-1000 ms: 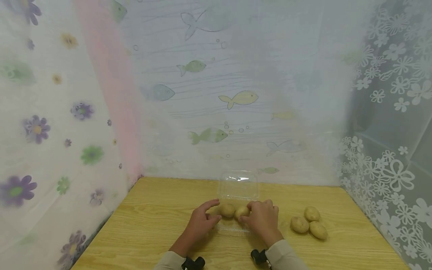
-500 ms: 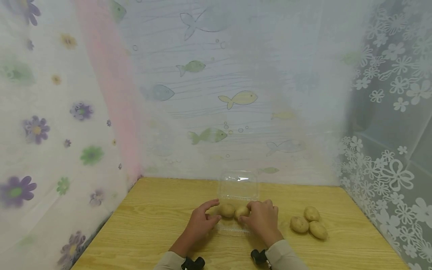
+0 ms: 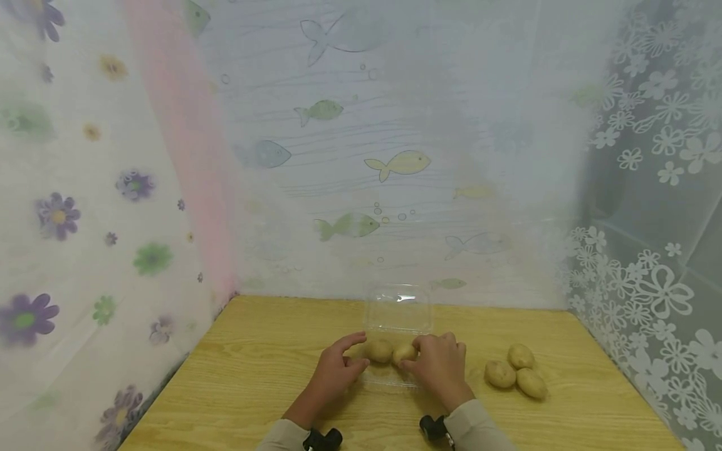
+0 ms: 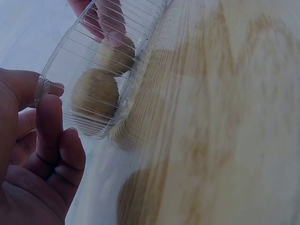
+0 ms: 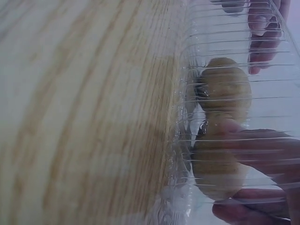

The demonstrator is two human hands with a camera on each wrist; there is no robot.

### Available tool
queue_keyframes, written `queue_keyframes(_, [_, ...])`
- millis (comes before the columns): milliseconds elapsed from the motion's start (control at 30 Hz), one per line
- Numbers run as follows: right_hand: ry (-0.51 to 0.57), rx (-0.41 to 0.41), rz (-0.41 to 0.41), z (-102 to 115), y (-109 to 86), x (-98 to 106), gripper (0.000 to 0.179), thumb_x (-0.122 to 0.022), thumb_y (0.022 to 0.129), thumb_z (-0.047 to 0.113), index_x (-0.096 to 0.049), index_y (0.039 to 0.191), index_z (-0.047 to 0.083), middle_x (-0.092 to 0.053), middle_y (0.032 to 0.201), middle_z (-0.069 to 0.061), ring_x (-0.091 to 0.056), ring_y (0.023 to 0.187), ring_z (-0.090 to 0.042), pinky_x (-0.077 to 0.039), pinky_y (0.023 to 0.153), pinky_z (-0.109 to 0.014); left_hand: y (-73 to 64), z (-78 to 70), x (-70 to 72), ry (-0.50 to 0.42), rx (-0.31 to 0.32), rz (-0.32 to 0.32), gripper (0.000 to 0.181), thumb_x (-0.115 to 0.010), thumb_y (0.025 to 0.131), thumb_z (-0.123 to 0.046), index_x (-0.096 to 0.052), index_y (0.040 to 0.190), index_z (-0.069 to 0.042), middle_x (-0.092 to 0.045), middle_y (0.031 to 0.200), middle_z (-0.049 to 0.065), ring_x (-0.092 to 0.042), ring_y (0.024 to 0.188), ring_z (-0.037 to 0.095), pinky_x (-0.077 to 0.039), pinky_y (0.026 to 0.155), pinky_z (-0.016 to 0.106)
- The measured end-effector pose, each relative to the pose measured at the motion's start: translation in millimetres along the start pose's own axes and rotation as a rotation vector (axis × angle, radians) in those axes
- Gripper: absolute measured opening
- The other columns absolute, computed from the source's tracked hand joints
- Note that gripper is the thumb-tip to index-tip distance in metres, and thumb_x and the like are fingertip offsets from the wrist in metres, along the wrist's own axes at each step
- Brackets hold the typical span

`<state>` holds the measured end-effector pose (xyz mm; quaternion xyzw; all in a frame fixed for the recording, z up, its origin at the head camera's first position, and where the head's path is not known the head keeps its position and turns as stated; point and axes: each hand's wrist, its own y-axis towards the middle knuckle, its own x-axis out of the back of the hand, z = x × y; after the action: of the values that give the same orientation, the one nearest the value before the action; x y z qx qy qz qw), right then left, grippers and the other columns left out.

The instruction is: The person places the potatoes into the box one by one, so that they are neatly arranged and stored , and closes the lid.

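A clear plastic clamshell box (image 3: 389, 384) lies on the table with its lid (image 3: 399, 313) raised at the back. Two potatoes sit side by side in the base: a left potato (image 3: 380, 351) and a right potato (image 3: 403, 356). My left hand (image 3: 338, 368) pinches the box's rim at the left side, thumb and forefinger on the edge in the left wrist view. Inside the box, my right hand (image 3: 442, 368) holds the right potato between thumb and fingers, seen through the ribbed wall in the right wrist view. That hand hides part of the potato.
Three loose potatoes (image 3: 517, 373) lie grouped on the wooden table (image 3: 254, 376) to the right of the box. Patterned sheets (image 3: 400, 125) stand behind the table and along both sides. Dark wrist cameras (image 3: 323, 440) show below the hands.
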<state>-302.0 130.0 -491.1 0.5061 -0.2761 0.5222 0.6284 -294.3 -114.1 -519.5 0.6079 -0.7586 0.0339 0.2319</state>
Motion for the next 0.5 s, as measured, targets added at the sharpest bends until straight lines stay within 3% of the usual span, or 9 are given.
queue_keyframes(100, [0.002,0.000,-0.004,-0.4,0.3,0.6,0.045,-0.092,0.067,0.056,-0.082,0.096,0.022,-0.070,0.079,0.010,-0.053,0.086,-0.027,-0.033,0.076,-0.044,0.1,-0.1,0.0,0.004,0.001,-0.005,0.055,-0.069,0.100,-0.017,-0.052,0.152,-0.015,-0.051,0.157,0.001,-0.041,0.045,0.004,-0.044,0.043,0.022])
queue_keyframes(300, [0.019,0.004,0.000,-2.0,0.9,3.6,0.065,-0.089,0.066,0.063,-0.081,0.112,0.018,-0.079,0.112,-0.002,-0.057,0.093,-0.029,-0.034,0.079,-0.045,-0.4,-1.2,0.4,0.005,0.000,-0.006,0.055,-0.069,0.100,-0.017,-0.052,0.153,-0.015,-0.050,0.158,0.000,-0.039,0.045,0.004,-0.043,0.044,0.022])
queue_keyframes(500, [0.041,0.001,0.008,-3.7,2.3,6.5,0.064,-0.089,0.067,0.063,-0.081,0.112,0.019,-0.079,0.111,-0.001,-0.059,0.095,-0.030,-0.035,0.080,-0.045,-1.1,-0.5,0.6,0.006,-0.007,-0.004,0.055,-0.070,0.100,-0.019,-0.052,0.152,-0.014,-0.048,0.159,0.000,-0.039,0.045,0.003,-0.043,0.044,0.022])
